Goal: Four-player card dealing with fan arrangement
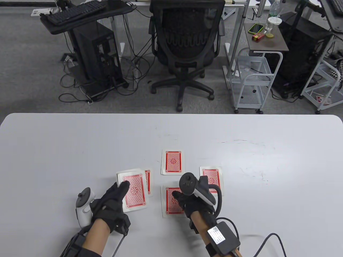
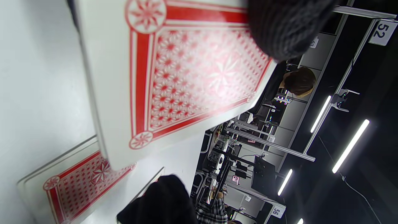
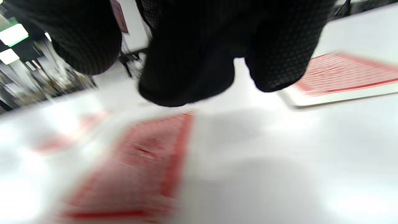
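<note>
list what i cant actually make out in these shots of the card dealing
- Card faces: every card lies back up, so no values show in any view.
- Left card, table view: mostly hidden under the deck held by the left hand.
- Near card, table view: partly covered by the right hand; whether its fingers touch it is unclear.
- Right wrist view: motion blur smears the cards below.

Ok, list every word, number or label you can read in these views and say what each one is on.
"52": white tag on a rack post, left wrist view.
"56": white tag on a lower post, same view.
Another tag beside the "52": too blurred to read.
Label on the black box on the right forearm: print too small.
Card backs, such as the deck under the left hand: red pattern only, no text.
</note>
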{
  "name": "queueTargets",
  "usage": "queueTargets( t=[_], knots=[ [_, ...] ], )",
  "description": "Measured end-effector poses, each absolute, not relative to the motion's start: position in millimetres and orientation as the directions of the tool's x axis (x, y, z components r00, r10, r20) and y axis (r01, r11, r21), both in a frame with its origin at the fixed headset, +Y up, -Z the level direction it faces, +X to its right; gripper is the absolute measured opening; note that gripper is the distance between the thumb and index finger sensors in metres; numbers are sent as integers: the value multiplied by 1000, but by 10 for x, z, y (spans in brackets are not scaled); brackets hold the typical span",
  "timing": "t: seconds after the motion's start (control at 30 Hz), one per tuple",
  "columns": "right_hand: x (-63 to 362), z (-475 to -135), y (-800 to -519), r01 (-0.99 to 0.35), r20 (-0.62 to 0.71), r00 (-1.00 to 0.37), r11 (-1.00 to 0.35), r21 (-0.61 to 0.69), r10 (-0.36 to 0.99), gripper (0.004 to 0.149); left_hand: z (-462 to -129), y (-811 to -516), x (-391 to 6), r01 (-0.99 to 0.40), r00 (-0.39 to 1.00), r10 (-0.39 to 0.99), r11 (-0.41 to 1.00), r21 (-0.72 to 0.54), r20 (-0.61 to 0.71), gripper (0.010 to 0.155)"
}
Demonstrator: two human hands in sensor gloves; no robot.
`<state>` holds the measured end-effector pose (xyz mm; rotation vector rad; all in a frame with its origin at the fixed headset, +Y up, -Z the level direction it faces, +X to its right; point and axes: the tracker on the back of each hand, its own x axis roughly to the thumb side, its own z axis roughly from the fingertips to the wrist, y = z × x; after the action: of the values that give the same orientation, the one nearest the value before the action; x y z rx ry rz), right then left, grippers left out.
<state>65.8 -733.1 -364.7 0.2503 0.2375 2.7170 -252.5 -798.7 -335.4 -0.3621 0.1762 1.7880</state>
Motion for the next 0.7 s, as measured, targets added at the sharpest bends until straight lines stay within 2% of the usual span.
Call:
queueTargets(
  t=[0.07, 0.1, 0.23, 0.3, 0.33, 0.37, 0.43, 0.53, 0.63, 0.7],
  knots=[
    [597, -3605, -7292, -547, 185, -789, -807, 223, 586, 68, -3345, -7967, -2469, -962, -213, 919, -257, -92, -333, 52],
    [548, -3591, -7293, -590, 221, -739, -770, 245, 636, 68, -3338, -7958, -2432, -959, -213, 918, -263, -111, -335, 52],
    [321, -3548, -7344, -657, 320, -594, -675, 337, 738, 75, -3313, -7936, -2284, -956, -184, 924, -248, -159, -334, 52],
    [267, -3536, -7376, -729, 270, -530, -594, 340, 804, 72, -3302, -7921, -2236, -958, -162, 930, -229, -175, -331, 52],
    [273, -3527, -7387, -761, 227, -522, -569, 311, 822, 65, -3297, -7914, -2231, -958, -172, 930, -235, -166, -324, 52],
    [289, -3537, -7399, -790, 190, -514, -548, 275, 836, 63, -3293, -7903, -2225, -957, -178, 928, -241, -163, -327, 52],
    [316, -3556, -7406, -791, 140, -513, -530, 305, 847, 65, -3289, -7908, -2241, -960, -168, 932, -228, -160, -321, 53],
    [357, -3613, -7429, -821, 82, -473, -472, 321, 877, 66, -3312, -7910, -2287, -938, -201, 910, -285, -195, -363, 53],
    [343, -3687, -7388, -841, 58, -426, -419, 342, 903, 63, -3347, -7896, -2396, -936, -239, 903, -312, -164, -356, 53],
    [332, -3751, -7317, -833, 78, -453, -453, 317, 888, 64, -3373, -7884, -2533, -935, -266, 898, -329, -133, -351, 53]
  ],
)
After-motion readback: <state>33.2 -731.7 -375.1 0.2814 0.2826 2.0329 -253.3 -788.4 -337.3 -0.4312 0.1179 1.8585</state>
